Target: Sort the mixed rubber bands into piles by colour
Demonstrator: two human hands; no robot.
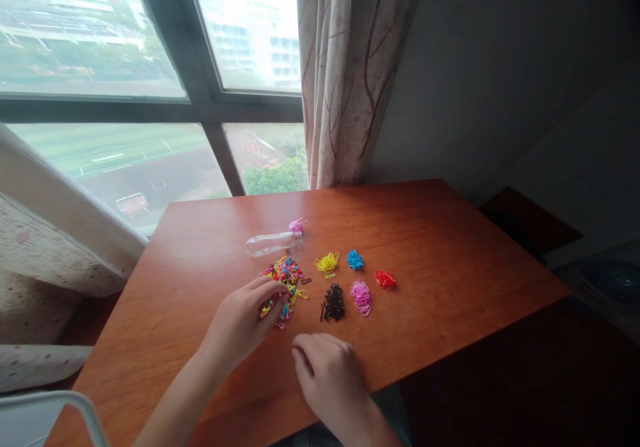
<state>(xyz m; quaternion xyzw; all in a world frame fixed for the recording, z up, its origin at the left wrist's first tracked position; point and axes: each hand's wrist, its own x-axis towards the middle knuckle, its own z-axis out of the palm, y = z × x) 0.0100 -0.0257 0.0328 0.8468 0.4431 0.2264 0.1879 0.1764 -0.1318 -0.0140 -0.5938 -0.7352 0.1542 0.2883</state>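
Observation:
My left hand reaches over a mixed pile of small coloured rubber bands, covering part of it. Its thumb and index finger are pinched together at the pile's right side; whatever is between them is too small to make out. Near the front edge, my right hand rests on the table with its fingers curled in, and the inside of the hand is hidden. Sorted by colour, small heaps lie to the right of the pile: yellow bands, blue bands, red bands, black bands and pink bands.
Behind the pile, a clear plastic bottle-shaped container lies on its side, with a pink piece by its right end. The brown wooden table stands against a window with curtains. A white curved frame is at bottom left.

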